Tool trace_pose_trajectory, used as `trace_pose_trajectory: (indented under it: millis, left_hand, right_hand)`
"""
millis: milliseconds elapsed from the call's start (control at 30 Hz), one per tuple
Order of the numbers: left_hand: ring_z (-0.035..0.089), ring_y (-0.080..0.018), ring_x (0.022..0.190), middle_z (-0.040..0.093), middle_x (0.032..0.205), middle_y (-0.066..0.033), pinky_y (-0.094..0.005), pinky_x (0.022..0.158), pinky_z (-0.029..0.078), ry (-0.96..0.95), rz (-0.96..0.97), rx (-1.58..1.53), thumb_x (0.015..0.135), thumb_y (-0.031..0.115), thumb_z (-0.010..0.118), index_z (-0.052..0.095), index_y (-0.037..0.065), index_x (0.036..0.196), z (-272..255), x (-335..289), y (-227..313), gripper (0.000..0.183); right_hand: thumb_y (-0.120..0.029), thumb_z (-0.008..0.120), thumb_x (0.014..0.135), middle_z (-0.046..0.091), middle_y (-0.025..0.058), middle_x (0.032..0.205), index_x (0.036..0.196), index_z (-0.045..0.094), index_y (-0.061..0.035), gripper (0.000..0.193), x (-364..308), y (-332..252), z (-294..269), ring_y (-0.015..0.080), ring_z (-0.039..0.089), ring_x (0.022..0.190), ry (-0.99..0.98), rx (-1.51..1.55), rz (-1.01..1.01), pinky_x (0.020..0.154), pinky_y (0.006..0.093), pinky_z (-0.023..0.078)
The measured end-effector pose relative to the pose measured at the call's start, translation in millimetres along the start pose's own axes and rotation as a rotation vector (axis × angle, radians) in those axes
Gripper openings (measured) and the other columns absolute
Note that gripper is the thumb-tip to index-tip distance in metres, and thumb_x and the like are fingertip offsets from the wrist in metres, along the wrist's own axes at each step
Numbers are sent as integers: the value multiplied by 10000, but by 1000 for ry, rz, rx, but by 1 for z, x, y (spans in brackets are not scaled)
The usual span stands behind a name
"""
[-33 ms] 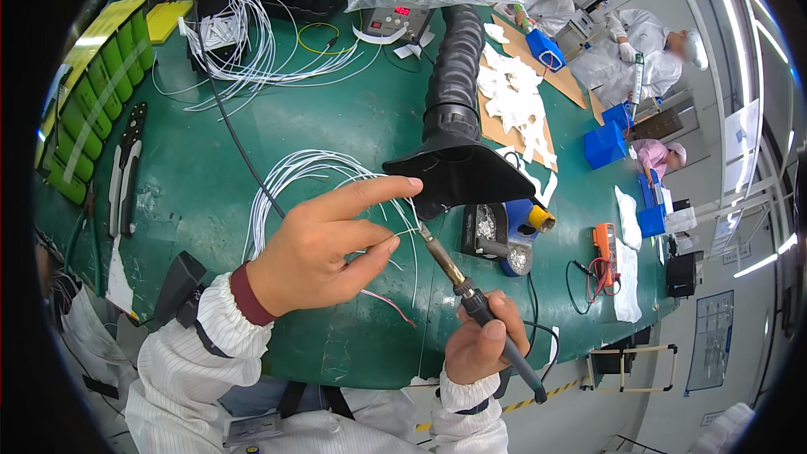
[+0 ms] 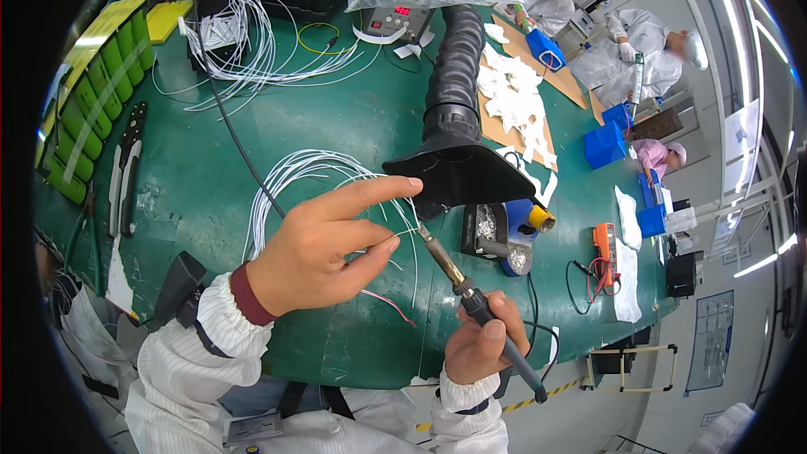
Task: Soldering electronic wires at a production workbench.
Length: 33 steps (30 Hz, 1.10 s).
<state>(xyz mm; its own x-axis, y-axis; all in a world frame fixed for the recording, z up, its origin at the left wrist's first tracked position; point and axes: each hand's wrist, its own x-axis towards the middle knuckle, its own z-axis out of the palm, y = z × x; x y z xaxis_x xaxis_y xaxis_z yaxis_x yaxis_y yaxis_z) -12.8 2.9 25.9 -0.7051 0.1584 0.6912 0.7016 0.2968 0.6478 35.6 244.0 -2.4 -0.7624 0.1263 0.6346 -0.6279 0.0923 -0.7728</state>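
My right hand [image 2: 486, 340] is wrapped round the dark handle of a soldering iron [image 2: 448, 266], which slants up and left. Its tip meets the end of a thin white wire near the fingers of my left hand [image 2: 324, 248]. That hand is closed, thumb and middle finger pinching a fine wire [image 2: 406, 232], while its index finger stretches toward the fume hood. A bundle of white wires [image 2: 282, 175] lies looped on the green table, partly hidden behind my left hand. Just beyond the tip hangs the black fume extraction hood [image 2: 471, 170] on its ribbed hose.
Right of the hood stand an iron holder [image 2: 485, 229] and a small solder tin [image 2: 518, 261]. An orange multimeter [image 2: 603, 241] lies farther right. Wire strippers [image 2: 126, 170] and green bins [image 2: 101, 97] are at left, a soldering station [image 2: 395, 23] at the back. Co-workers sit beyond.
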Motion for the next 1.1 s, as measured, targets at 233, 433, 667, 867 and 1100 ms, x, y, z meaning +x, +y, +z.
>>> trace_pose_trajectory:
  millis: [233,433,667,867,1100]
  left_hand:
    - [680,-356,1171,645,1323,-226,-367,931,559,1,-1,-1,785,-49,729,728,-34,844,0,0,1,61]
    - [680,-356,1171,643,1325,-227,-366,932,558,6,0,-1,785,-47,733,730,-36,845,0,0,0,62]
    - [677,-358,1176,642,1328,-227,-368,938,554,0,-2,-2,788,-43,733,733,-34,849,0,0,0,62]
    - [688,-324,1145,662,1316,-174,-356,873,580,42,19,32,799,-13,745,713,-12,797,0,0,0,32]
    - [681,-350,1169,642,1329,-230,-366,939,550,2,4,4,775,-38,742,739,-27,847,1,2,0,73]
  right_hand:
    - [-309,651,951,631,136,926,1155,667,-5,367,1,-2,3,217,569,742,18,-2,4,623,339,494]
    - [-313,660,943,629,131,896,1147,673,-4,371,1,-2,4,215,565,730,30,-6,7,613,339,491]
    - [-316,664,945,625,128,889,1139,677,-7,365,1,-2,4,215,562,732,33,-9,3,605,337,491]
    - [-327,663,946,625,156,953,1133,675,-6,372,-3,-1,3,233,588,740,95,-11,24,614,340,513]
    - [-308,653,940,627,166,975,1129,673,4,366,-1,0,0,237,605,713,137,-14,26,611,350,520]
